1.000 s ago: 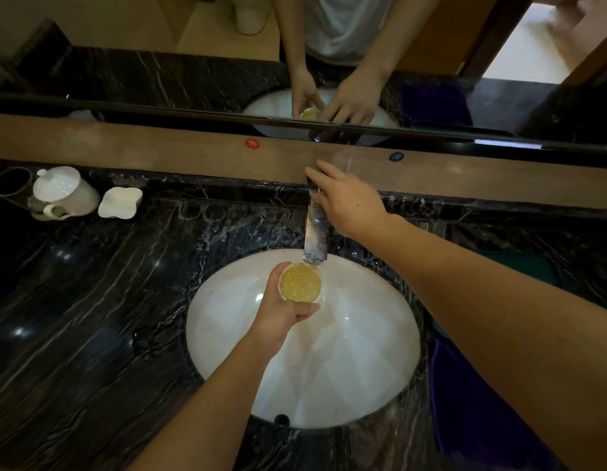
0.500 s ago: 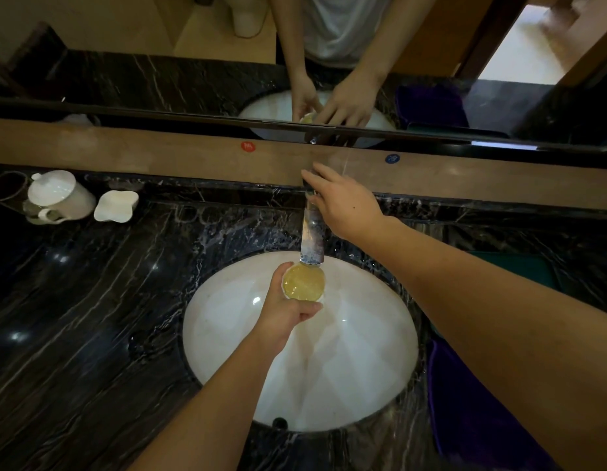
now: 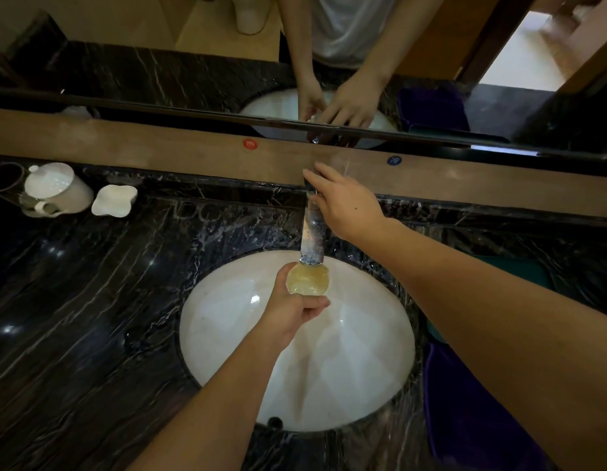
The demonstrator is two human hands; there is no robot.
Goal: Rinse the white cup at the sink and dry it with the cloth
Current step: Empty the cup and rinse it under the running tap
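Note:
My left hand (image 3: 291,309) grips the small white cup (image 3: 308,279) over the white sink (image 3: 363,368), right under the chrome tap spout (image 3: 313,232). The cup is full of yellowish liquid up to the rim. My right hand (image 3: 346,202) rests on the back of the tap by the wooden ledge, covering the handle. A purple cloth (image 3: 465,413) lies on the counter right of the sink, partly under my right forearm. Whether water is running cannot be told.
A white lidded mug (image 3: 57,190) and a white shell-shaped dish (image 3: 113,200) stand on the black marble counter (image 3: 74,317) at far left. A teal cloth (image 3: 519,270) lies at right. A mirror (image 3: 193,62) above the wooden ledge (image 3: 159,147) reflects my hands.
My left hand has brought the cup slightly up and to the right, closer under the spout. My right hand has stayed on the tap.

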